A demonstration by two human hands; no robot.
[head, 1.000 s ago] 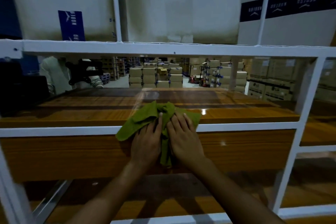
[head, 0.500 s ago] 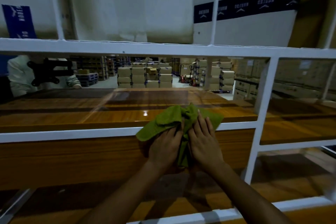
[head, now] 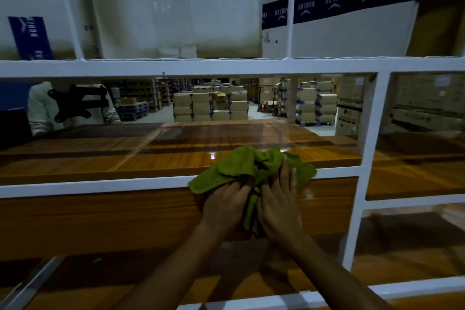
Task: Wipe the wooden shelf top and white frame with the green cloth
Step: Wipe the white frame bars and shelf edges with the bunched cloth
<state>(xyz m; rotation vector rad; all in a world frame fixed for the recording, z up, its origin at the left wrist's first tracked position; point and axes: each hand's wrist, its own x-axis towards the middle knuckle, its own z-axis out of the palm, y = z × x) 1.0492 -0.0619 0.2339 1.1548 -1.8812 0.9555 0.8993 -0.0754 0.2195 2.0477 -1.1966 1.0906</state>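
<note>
Warehouse shelving bay | left hand (head: 226, 205) grips bunched green cloth (head: 241, 167), right hand (head: 279, 205) presses it flat-fingered | cloth straddles white frame (head: 100, 187) rail, lapping onto wooden shelf top (head: 151, 163) | best done with even pressure, overlapping strokes along rail | cartons (head: 208, 106) beyond

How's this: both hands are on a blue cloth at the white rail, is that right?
No, the cloth is green, not blue. In the head view the left hand and right hand are on it at the white rail.
</note>
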